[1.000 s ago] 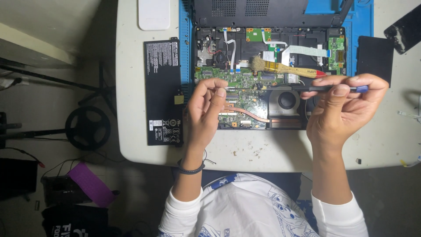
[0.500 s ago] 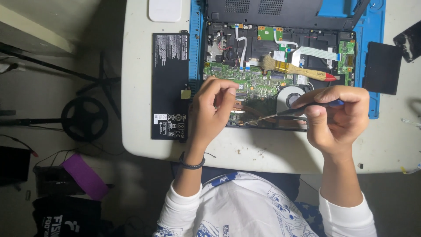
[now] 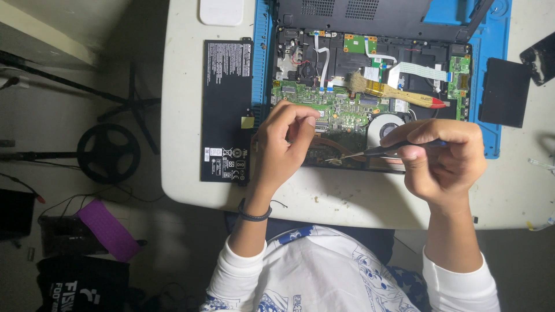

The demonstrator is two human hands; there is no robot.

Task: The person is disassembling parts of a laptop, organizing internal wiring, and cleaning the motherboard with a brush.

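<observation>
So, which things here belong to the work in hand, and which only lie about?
In use: opened laptop, screwdriver in right hand, left hand over the green board.

Lying about: brush, black battery, white box, black cover.

And here we are at what looks like a small electronics repair corner, a home workshop by the feel of it. A white bench (image 3: 324,199) carries a blue repair mat (image 3: 491,75), and on it lies an opened laptop (image 3: 370,86), its green circuit board (image 3: 329,107) and round fan (image 3: 386,124) laid bare. A flat black battery pack (image 3: 226,110) sits just beside the mat, and a wooden-handled dusting brush (image 3: 399,92) rests across the boards. Down on the dim floor (image 3: 144,242): loose cables, a tripod base (image 3: 124,104), a purple strip (image 3: 107,229).
</observation>
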